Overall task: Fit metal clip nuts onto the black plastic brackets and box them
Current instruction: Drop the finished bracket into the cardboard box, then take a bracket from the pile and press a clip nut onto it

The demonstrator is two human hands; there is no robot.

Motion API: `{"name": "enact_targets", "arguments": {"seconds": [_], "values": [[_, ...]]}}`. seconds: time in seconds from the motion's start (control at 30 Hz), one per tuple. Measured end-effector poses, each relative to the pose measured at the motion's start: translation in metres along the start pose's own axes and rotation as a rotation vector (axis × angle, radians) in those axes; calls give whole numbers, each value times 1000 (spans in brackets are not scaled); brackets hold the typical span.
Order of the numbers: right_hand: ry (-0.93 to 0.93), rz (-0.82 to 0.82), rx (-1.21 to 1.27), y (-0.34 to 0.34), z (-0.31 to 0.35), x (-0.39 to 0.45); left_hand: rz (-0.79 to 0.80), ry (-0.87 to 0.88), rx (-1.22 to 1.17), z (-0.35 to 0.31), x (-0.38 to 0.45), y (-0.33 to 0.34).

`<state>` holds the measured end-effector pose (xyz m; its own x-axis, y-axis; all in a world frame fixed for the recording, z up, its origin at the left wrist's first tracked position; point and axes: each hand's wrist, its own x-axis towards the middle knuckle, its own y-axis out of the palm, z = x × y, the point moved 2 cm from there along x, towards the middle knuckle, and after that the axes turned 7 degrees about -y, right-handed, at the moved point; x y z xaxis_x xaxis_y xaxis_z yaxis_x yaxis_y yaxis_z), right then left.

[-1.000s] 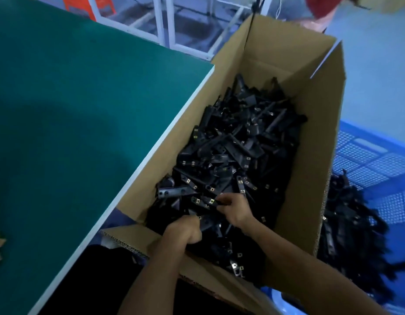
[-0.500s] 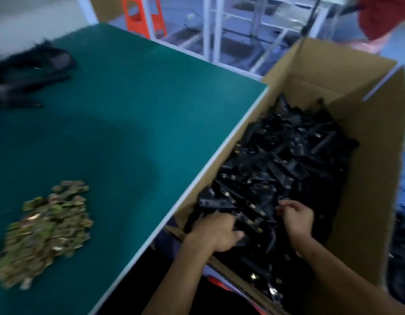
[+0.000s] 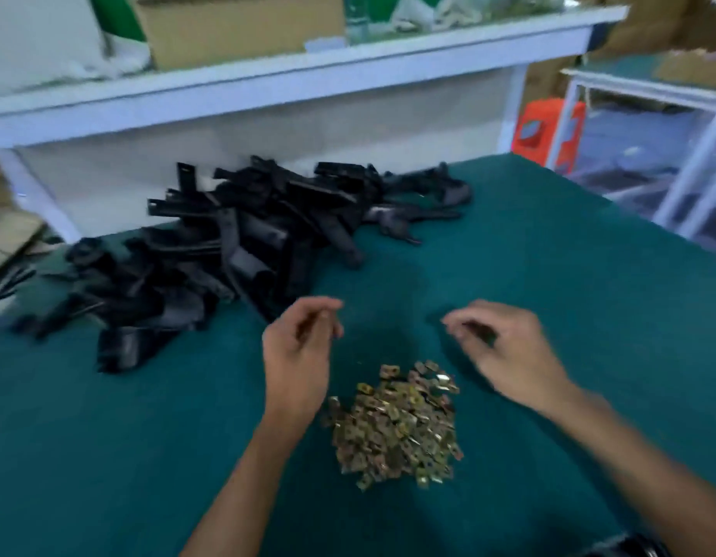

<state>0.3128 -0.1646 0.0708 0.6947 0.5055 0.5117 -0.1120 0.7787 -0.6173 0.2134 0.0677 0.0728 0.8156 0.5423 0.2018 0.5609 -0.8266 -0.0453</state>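
Where the view begins, both forearms reach in from the near edge over the green table (image 3: 549, 299), and a pile of brass-coloured clip nuts (image 3: 396, 424) lies between them on the mat, nearer the left wrist than the right. Green mat shows bare on both outer sides of the forearms, wide to the left of the pile and out to the right edge.

Just beyond the pile, the left hand (image 3: 298, 347) hangs above the mat with its fingers (image 3: 320, 311) loosely curled, released and holding nothing that shows. The right hand (image 3: 505, 347) hangs level with it, well apart across a strip of open mat; its fingers (image 3: 465, 321) bend inward, the tips blurred, and I cannot tell whether they pinch anything small.

Farther out and to the left, a heap of black plastic brackets (image 3: 244, 251) sprawls across the mat up to the table's far edge, its nearest pieces just beside the left hand's fingertips. To the right of the heap the mat lies open out to the far right corner.

Past the table's far edge stands a white shelf (image 3: 308, 74) carrying a cardboard box (image 3: 235, 26). Off the right corner, an orange stool (image 3: 545, 126) sits beside a white frame (image 3: 694, 154).
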Motion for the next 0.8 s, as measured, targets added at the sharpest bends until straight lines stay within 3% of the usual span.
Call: {"name": "enact_targets", "arguments": {"seconds": [0.1,0.17,0.3,0.5,0.67,0.8], "values": [[-28,136,-30,61,1,67,-303,-59,5,28,14,-36],[10,183,-141,93,-3,110,-405,-46,-3,36,17,-46],[309,143,-94,135,-20,178,-401,73,109,31,16,-42],[441,82,116,162,-24,207,-401,58,65,36,23,-52],[150,34,34,132,28,170,-283,1,-82,35,24,-39],[-204,9,-240,112,76,120,-73,-143,-268,35,28,-30]]}}
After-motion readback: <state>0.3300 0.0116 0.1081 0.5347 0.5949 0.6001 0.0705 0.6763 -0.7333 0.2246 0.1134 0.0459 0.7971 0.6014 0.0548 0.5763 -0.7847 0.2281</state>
